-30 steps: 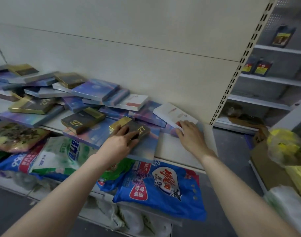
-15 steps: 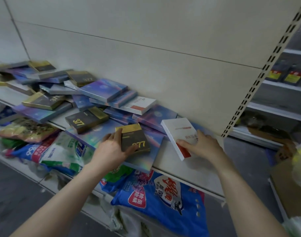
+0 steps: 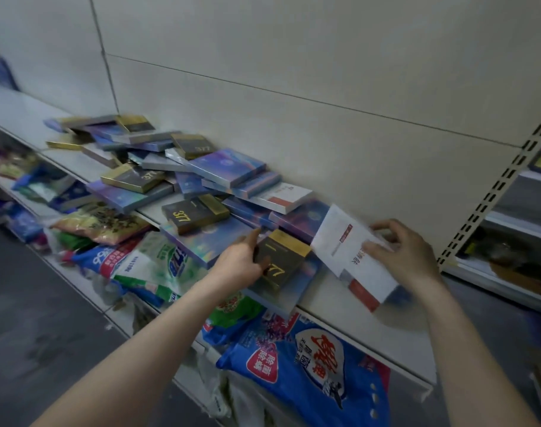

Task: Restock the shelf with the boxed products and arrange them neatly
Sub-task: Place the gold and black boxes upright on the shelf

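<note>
Editor: Grip first: what is held, and on which side?

Photographer: The left hand (image 3: 241, 261) grips a dark box with a gold band (image 3: 283, 257). The thumb lies across its top face and the fingers curl round its left edge. That box rests on a flat blue holographic box (image 3: 207, 241) at the front edge of the shelf (image 3: 371, 329).

Editor: And the right?

Photographer: The right hand (image 3: 404, 257) holds a white box with a red patch (image 3: 349, 257), thumb on the face, fingers hooked over the far edge. The box is tilted, just beside the dark one, above the bare right end of the shelf. Blur hides whether its lower end touches the shelf.

Editor: Other stock?

Photographer: A loose pile of boxes (image 3: 158, 155) sprawls leftward along the shelf against the back panel (image 3: 294, 72). It holds blue holographic boxes, another dark box marked 377 (image 3: 195, 212) and a second white box (image 3: 283, 197), overlapping at all angles.

Editor: Below?

Photographer: Bags lie on the lower shelf, and a blue bag with a red label (image 3: 309, 368) juts out under the arms. A perforated upright (image 3: 491, 204) bounds the bay at right.
</note>
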